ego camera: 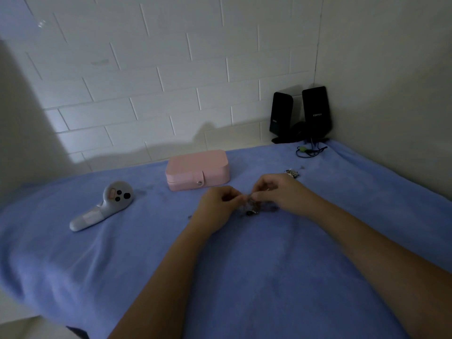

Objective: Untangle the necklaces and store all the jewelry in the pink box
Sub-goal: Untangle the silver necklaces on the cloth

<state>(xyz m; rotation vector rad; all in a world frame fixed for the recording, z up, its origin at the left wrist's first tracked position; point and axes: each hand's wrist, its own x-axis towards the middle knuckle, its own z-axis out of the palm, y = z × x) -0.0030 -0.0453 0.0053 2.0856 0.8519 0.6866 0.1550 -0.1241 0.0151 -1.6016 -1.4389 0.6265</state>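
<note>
A closed pink box (197, 170) with a snap strap stands on the blue cloth (220, 265), just behind my hands. My left hand (219, 200) and my right hand (281, 192) meet at the middle of the cloth, and both pinch a small tangle of necklaces (252, 210) between their fingertips. Part of the tangle lies on the cloth below the fingers; its chains are dim and blurred. A small shiny piece of jewelry (292, 172) lies on the cloth just beyond my right hand.
A grey handheld device (104, 205) lies at the left on the cloth. Two black speakers (302, 113) stand in the far right corner with a cable and green plug (305, 150) in front. A tiled wall runs behind.
</note>
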